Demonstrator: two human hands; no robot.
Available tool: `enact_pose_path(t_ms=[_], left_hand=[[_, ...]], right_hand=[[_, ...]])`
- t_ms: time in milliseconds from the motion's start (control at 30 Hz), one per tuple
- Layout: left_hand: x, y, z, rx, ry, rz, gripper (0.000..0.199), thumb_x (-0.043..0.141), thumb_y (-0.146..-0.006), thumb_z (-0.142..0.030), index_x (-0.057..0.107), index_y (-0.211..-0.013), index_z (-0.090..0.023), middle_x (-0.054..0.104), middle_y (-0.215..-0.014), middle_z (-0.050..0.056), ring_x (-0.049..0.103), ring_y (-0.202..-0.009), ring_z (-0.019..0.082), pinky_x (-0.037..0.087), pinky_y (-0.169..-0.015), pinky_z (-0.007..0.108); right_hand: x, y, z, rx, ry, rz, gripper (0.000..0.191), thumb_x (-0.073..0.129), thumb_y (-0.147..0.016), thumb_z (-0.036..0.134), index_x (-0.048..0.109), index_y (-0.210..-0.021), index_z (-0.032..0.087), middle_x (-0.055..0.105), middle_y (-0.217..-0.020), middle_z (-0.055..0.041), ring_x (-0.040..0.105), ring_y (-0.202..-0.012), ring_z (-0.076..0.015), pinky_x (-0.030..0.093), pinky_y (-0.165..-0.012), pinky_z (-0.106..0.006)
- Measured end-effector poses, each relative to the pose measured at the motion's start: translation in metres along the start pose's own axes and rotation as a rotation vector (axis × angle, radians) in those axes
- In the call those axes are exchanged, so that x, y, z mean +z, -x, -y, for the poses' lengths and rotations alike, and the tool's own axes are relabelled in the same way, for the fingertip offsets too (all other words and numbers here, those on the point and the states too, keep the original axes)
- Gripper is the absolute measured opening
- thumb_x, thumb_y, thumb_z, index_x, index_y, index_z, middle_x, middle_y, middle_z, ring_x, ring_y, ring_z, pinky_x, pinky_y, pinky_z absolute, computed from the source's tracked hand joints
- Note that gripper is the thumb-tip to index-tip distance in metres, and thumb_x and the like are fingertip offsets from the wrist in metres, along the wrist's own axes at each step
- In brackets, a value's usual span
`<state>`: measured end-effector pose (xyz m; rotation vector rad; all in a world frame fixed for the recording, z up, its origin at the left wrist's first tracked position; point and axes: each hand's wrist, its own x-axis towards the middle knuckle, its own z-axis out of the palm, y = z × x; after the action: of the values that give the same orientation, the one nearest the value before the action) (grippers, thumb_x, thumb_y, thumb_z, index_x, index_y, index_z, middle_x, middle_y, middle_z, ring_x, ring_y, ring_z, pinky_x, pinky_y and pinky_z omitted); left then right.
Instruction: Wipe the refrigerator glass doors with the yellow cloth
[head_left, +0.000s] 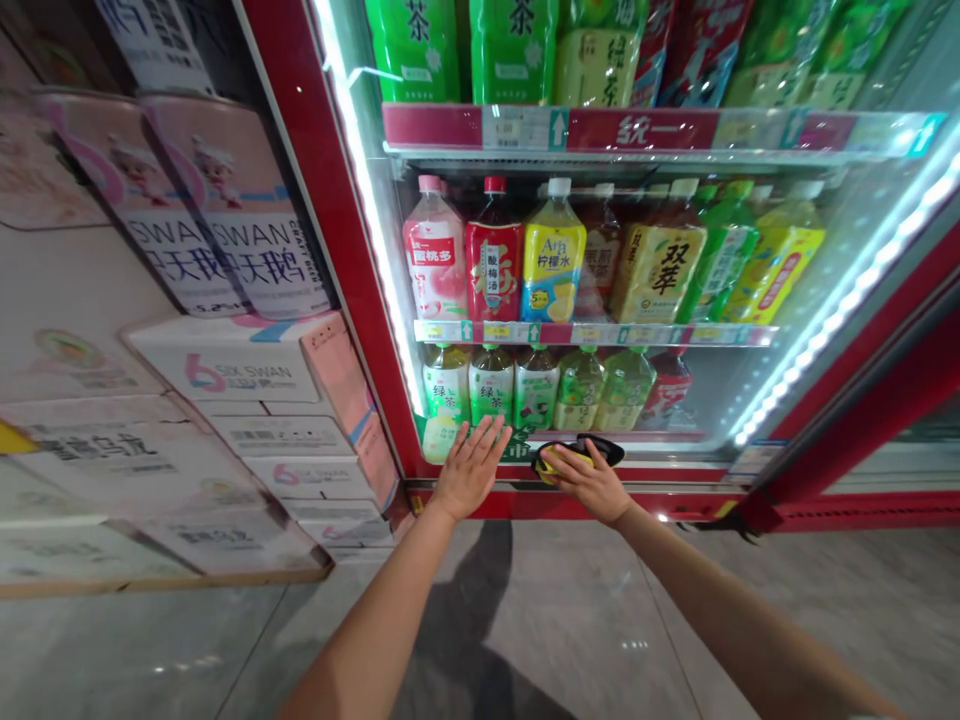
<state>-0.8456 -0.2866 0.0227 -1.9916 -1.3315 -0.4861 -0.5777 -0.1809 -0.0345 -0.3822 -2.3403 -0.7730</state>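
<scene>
My left hand (472, 465) lies flat with its fingers stretched out and close together, seemingly against the glass of a red-framed drinks fridge. It covers the lower part of the green tea bottles (491, 385) on the bottom shelf. My right hand (589, 480) is bent over a black-and-yellow pad (611, 450) at the low edge of the same glass; its exact kind is hard to make out. Green lettering (517, 450) shows on the glass between my hands.
Lit shelves behind the glass carry rows of bottled drinks, among them a lemon water bottle (555, 255). Stacked drink cartons (225, 370) stand close on the left. A red fridge frame (825, 515) borders the right. Below is a grey tiled floor (600, 620).
</scene>
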Motion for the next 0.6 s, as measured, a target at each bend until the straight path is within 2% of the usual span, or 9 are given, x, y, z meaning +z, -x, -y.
enact_pose_path(t_ms=[100, 200, 267, 333, 433, 533, 600], left_hand=[[0.003, -0.011, -0.01, 0.038, -0.003, -0.013, 0.075, 0.057, -0.09, -0.015, 0.031, -0.16, -0.017, 0.046, -0.161, 0.01, 0.028, -0.156, 0.024, 0.013, -0.131, 0.048], [0.006, -0.021, -0.017, 0.036, -0.001, -0.021, 0.076, 0.058, -0.091, -0.017, 0.029, -0.161, -0.017, 0.043, -0.162, 0.009, 0.024, -0.157, 0.024, 0.01, -0.132, 0.047], [0.009, -0.025, -0.021, 0.022, 0.001, -0.018, 0.076, 0.058, -0.092, -0.019, 0.027, -0.161, -0.017, 0.042, -0.163, 0.009, 0.022, -0.158, 0.023, 0.009, -0.132, 0.047], [0.012, -0.028, -0.025, 0.016, -0.004, -0.01, 0.077, 0.058, -0.092, -0.02, 0.026, -0.162, -0.017, 0.04, -0.164, 0.009, 0.02, -0.158, 0.023, 0.007, -0.132, 0.047], [0.016, -0.032, -0.031, 0.034, -0.02, 0.009, 0.077, 0.058, -0.092, -0.021, 0.026, -0.162, -0.017, 0.039, -0.165, 0.009, 0.018, -0.159, 0.023, 0.005, -0.132, 0.047], [0.022, -0.037, -0.037, 0.059, -0.024, 0.01, 0.077, 0.058, -0.093, -0.02, 0.026, -0.162, -0.018, 0.039, -0.165, 0.009, 0.016, -0.159, 0.022, 0.003, -0.132, 0.047], [0.028, -0.042, -0.04, 0.059, -0.016, 0.005, 0.077, 0.059, -0.092, -0.02, 0.026, -0.162, -0.018, 0.039, -0.165, 0.01, 0.014, -0.16, 0.022, 0.001, -0.131, 0.048]], right_hand=[[0.0, -0.01, -0.005, -0.081, -0.03, 0.012, 0.026, 0.058, -0.101, 0.026, 0.072, -0.121, 0.034, 0.057, -0.152, 0.0048, 0.049, -0.143, -0.0158, -0.005, -0.131, -0.05], [-0.011, -0.014, -0.027, -0.01, -0.014, -0.006, 0.036, 0.058, -0.1, 0.023, 0.065, -0.133, 0.035, 0.055, -0.154, 0.0024, 0.042, -0.148, -0.0182, -0.005, -0.13, -0.052], [-0.018, 0.0, -0.041, 0.086, 0.013, -0.014, 0.044, 0.058, -0.099, 0.021, 0.06, -0.14, 0.037, 0.055, -0.154, 0.0005, 0.04, -0.15, -0.0204, -0.005, -0.13, -0.054], [-0.019, 0.022, -0.045, 0.121, 0.027, -0.004, 0.045, 0.057, -0.099, 0.019, 0.06, -0.14, 0.037, 0.058, -0.151, 0.0003, 0.042, -0.148, -0.0214, -0.005, -0.129, -0.054], [-0.013, 0.043, -0.038, 0.066, 0.024, 0.016, 0.037, 0.054, -0.102, 0.022, 0.065, -0.133, 0.037, 0.063, -0.146, 0.003, 0.049, -0.143, -0.02, -0.008, -0.129, -0.054], [-0.011, 0.038, -0.038, -0.018, 0.005, 0.043, 0.03, 0.052, -0.104, 0.026, 0.07, -0.124, 0.037, 0.06, -0.149, 0.0064, 0.05, -0.142, -0.0179, -0.01, -0.13, -0.051], [-0.017, 0.031, -0.05, -0.035, 0.003, 0.063, 0.03, 0.053, -0.103, 0.026, 0.069, -0.125, 0.038, 0.055, -0.153, 0.0069, 0.047, -0.144, -0.0175, -0.009, -0.13, -0.05]])
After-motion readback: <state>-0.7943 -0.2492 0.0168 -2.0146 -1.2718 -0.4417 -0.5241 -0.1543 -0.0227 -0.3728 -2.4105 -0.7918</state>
